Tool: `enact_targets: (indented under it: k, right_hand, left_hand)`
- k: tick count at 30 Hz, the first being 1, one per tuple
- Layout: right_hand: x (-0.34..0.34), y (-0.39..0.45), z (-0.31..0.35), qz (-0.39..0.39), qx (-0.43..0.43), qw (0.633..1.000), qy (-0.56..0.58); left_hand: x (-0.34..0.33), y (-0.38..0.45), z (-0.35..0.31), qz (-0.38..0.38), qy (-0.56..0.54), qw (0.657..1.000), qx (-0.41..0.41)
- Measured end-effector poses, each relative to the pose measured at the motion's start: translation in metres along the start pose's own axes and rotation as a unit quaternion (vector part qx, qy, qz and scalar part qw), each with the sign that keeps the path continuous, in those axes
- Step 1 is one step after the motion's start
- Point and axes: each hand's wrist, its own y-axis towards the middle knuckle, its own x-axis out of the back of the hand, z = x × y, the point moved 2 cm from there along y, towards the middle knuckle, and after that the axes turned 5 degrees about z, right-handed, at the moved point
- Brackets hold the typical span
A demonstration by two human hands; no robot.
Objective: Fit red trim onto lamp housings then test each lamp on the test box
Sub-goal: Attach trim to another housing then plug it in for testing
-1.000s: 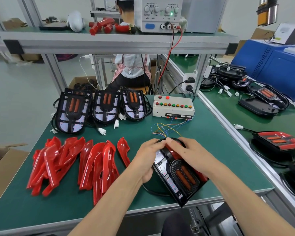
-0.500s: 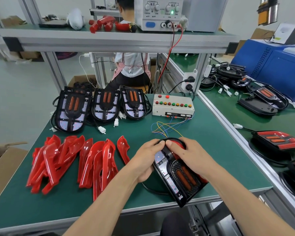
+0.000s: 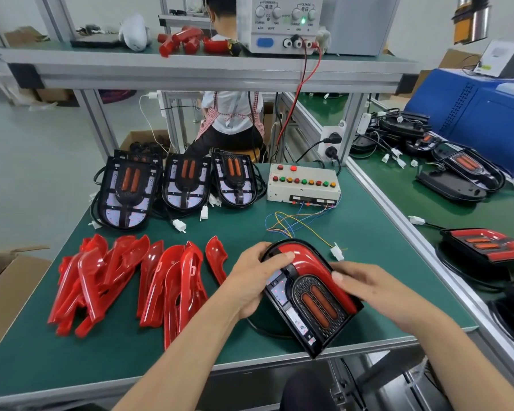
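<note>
A black lamp housing (image 3: 312, 307) with two orange bars lies tilted near the table's front edge. A red trim (image 3: 306, 261) sits along its top and right side. My left hand (image 3: 250, 280) grips the housing's top left corner, thumb on the trim. My right hand (image 3: 365, 289) presses on the trim's right side. Several loose red trims (image 3: 125, 280) lie in a pile to the left. Three bare housings (image 3: 184, 182) stand at the back. The test box (image 3: 303, 185) with coloured buttons sits behind, and its white connector (image 3: 337, 252) lies loose beside the held lamp.
The green table (image 3: 107, 351) ends just below my hands. A power supply (image 3: 282, 22) stands on the upper shelf, its leads running down. Lamps with red trim (image 3: 487, 244) lie on the right bench. A person sits behind the table. A cardboard box (image 3: 3, 292) stands left.
My right hand has slid from the top of the lamp down its right side, uncovering the trim's curved top. My left hand stays at the top left corner.
</note>
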Motion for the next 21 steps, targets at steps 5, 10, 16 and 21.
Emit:
enact_targets:
  k: [5, 10, 16, 21]
  right_hand:
    - [-0.007, -0.024, -0.015, -0.036, 0.010, 0.999, -0.037]
    - [-0.008, -0.030, -0.017, -0.036, -0.001, 0.999, 0.000]
    - [-0.010, -0.028, -0.011, -0.052, 0.018, 0.997, -0.045]
    - [-0.016, -0.030, -0.015, -0.073, 0.026, 0.996, -0.046]
  left_hand:
    - [-0.003, 0.001, 0.002, 0.006, -0.018, 1.000, -0.008]
    - [-0.001, 0.000, 0.002, 0.018, -0.052, 0.998, 0.004]
    - [-0.001, -0.001, -0.002, 0.007, -0.073, 0.997, 0.007]
    - [-0.002, 0.002, -0.002, -0.001, -0.066, 0.997, 0.031]
